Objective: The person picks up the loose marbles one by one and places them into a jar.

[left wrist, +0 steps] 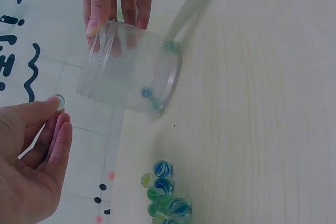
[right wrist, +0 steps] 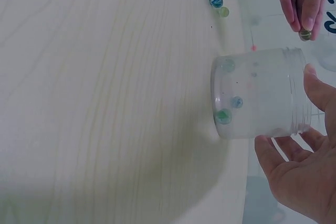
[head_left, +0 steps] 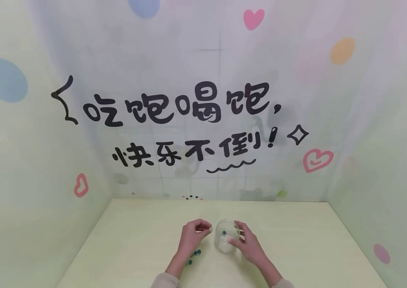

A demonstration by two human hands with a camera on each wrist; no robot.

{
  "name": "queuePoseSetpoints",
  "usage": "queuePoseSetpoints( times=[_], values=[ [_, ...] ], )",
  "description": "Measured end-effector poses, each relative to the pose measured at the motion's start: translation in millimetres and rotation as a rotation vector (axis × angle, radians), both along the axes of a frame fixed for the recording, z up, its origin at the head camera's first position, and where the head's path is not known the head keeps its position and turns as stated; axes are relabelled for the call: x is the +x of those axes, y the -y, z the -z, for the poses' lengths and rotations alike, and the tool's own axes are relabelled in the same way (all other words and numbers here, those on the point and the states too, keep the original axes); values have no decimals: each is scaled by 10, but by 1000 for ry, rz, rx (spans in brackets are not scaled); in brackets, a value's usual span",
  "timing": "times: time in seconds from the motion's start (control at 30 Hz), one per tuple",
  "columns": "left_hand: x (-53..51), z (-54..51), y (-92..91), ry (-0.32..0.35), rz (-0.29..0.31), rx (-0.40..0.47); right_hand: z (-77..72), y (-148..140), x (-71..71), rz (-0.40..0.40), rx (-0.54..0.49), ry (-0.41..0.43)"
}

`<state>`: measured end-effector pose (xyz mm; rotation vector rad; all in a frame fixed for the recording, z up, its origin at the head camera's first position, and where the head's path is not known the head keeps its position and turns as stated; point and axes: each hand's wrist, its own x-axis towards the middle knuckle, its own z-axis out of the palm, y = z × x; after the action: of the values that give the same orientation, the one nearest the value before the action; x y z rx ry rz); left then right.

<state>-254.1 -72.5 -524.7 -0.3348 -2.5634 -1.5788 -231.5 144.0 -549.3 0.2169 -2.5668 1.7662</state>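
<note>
A clear plastic jar (head_left: 227, 237) without a lid stands on the table, with a few glass marbles at its bottom, one of them blue (right wrist: 237, 102). My right hand (head_left: 251, 245) grips the jar near its rim, thumb on one side and fingers on the other. Between thumb and fingertip my left hand (head_left: 192, 238) pinches a single marble (left wrist: 60, 102), held just beside the jar's mouth and apart from it. Several blue, green and yellowish marbles (left wrist: 163, 169) lie in a cluster on the table, near my left wrist in the head view.
The pale wood-grain table (head_left: 297, 240) runs back to a light curtain (head_left: 153, 72) printed with dark lettering, hearts and dots. More of this printed cloth hangs at the left and right sides.
</note>
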Motion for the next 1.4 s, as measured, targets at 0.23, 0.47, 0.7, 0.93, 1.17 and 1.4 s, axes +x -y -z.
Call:
queuePoseSetpoints(
  times=[0.23,0.47,0.7,0.93,1.17,1.4],
  values=[
    [-3,20,-79,2,19,15,-15,-10,-6,-7,-13,-6],
    [-10,-5,-153,4,43,16,-36,-4,7,-11,-13,-7],
    [-18,-30,-218,4,54,17,1,-9,-27,-14,11,-5],
    [-8,-21,-259,13,49,10,33,-12,-26,-12,26,9],
    [21,2,-241,28,46,11,8,9,40,-12,13,14],
    [-33,-10,-114,-13,13,-3,-45,11,28,-4,2,-7]
  ],
)
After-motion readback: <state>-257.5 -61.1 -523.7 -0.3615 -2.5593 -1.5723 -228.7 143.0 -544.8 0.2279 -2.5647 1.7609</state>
